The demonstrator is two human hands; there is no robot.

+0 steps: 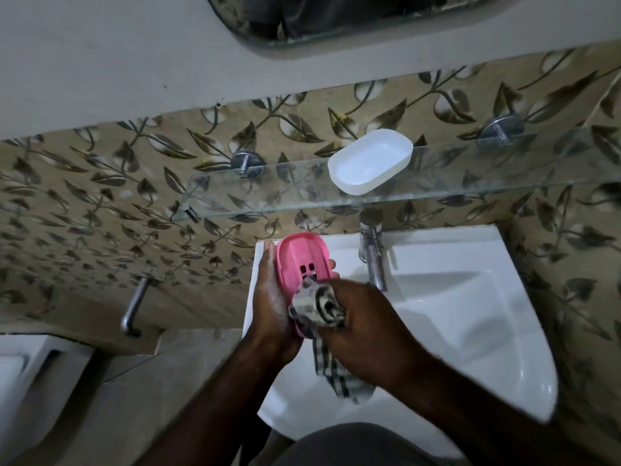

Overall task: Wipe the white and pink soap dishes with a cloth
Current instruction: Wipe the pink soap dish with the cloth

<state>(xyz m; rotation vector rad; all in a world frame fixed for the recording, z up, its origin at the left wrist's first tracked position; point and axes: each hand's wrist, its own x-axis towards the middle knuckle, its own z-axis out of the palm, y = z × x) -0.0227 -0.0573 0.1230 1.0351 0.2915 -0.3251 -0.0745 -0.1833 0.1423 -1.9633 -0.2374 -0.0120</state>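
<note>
My left hand (268, 297) cradles the pink soap dish (300, 260) from the left and below, over the left edge of the basin. The dish's hollow side with its drain slots faces me. My right hand (363, 317) is closed around a bunched black-and-white checked cloth (317, 306), which presses into the near end of the pink dish. The cloth's tail hangs down below my hands. The white soap dish (369, 159) lies empty on the glass shelf (255, 200) above the tap.
A white corner washbasin (470, 317) with a chrome tap (371, 250) sits below the shelf. Leaf-patterned tiles cover the wall, a mirror (336, 18) hangs above. A chrome handle (134, 307) and a white toilet tank (30, 381) are at the left.
</note>
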